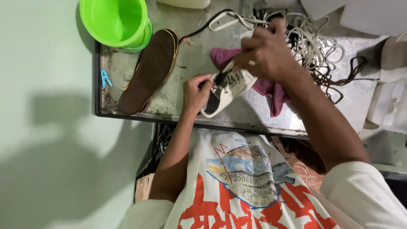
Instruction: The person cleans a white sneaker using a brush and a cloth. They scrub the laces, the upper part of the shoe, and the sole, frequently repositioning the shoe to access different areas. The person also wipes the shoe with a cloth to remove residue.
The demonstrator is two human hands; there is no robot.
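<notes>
A white shoe (pixel 227 91) is gripped at its heel end by the closed fingers of the left hand (pixel 196 93), while the right hand (pixel 265 53) is curled shut over the lace area at the toe end, what it pinches being hidden. The shoe's long axis is seen running from lower left to upper right between the two hands, just above the metal surface (pixel 190 59). A pink cloth (pixel 271 91) lies beneath, a brown insole (pixel 148 72) and green bucket (pixel 114 21) to the left, tangled laces (pixel 313 46) beyond.
</notes>
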